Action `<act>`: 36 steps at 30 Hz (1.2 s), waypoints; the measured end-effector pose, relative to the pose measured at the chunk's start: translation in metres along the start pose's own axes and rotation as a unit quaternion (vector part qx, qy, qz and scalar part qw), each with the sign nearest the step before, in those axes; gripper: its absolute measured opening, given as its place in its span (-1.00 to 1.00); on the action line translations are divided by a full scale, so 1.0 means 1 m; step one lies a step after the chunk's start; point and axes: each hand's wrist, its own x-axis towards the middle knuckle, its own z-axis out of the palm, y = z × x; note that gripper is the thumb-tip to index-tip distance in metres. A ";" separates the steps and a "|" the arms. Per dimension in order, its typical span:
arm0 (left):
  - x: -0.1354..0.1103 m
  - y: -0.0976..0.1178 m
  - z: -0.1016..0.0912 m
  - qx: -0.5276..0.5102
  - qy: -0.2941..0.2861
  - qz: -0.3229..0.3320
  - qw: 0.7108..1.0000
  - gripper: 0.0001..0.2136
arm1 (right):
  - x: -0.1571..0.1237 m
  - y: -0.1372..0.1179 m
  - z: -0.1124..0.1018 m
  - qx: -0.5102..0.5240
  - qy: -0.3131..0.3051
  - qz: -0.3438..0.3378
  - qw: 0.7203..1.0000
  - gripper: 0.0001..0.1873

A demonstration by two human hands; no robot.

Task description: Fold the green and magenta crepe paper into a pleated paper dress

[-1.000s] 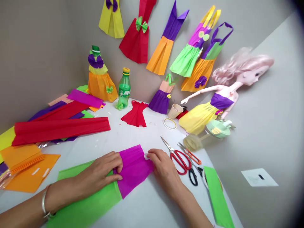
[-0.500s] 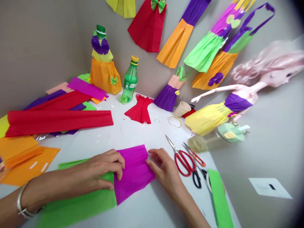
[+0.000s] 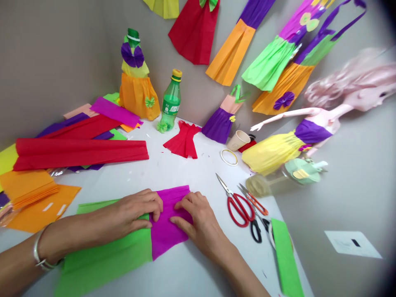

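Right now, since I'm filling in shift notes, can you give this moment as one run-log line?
left grip: where green paper meets magenta paper | right grip: open, at magenta paper | red scissors: on table, untouched

Craft corner, miniature dresses (image 3: pixel 230 53) on wall (image 3: pixel 77 49), scissors (image 3: pixel 231 194), piled coloured sheets (image 3: pixel 83 152)
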 end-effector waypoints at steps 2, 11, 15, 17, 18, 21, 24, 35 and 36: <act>-0.001 0.000 -0.001 -0.003 0.001 -0.021 1.000 -0.87 | 0.004 -0.004 -0.003 -0.012 -0.023 0.007 1.000 -0.80; -0.005 -0.002 -0.003 -0.004 -0.015 -0.076 0.997 -0.72 | 0.011 -0.010 -0.002 0.022 -0.061 0.000 0.998 -0.86; -0.005 -0.002 -0.004 -0.003 -0.011 -0.059 0.998 -0.77 | 0.009 -0.008 0.002 0.030 -0.046 0.004 0.998 -0.86; -0.005 0.000 -0.005 -0.001 -0.010 -0.050 0.999 -0.76 | 0.009 -0.010 0.000 0.030 -0.053 0.001 0.998 -0.84; -0.006 0.000 -0.006 0.000 -0.008 -0.045 0.999 -0.75 | 0.008 -0.011 -0.001 0.029 -0.057 -0.001 0.998 -0.82; -0.005 0.002 -0.007 0.005 -0.001 -0.032 0.999 -0.77 | 0.009 -0.013 0.000 0.022 -0.053 0.000 0.998 -0.81; -0.004 0.001 -0.006 0.011 0.010 -0.021 1.000 -0.82 | 0.009 -0.012 0.007 0.016 -0.031 0.004 0.999 -0.83; -0.004 0.000 0.006 0.015 0.032 -0.044 0.998 -0.77 | 0.008 -0.009 0.004 0.020 -0.033 -0.002 0.999 -0.84; -0.003 0.000 0.009 0.017 0.042 -0.049 0.998 -0.77 | 0.009 -0.009 0.005 0.019 -0.030 -0.002 0.999 -0.83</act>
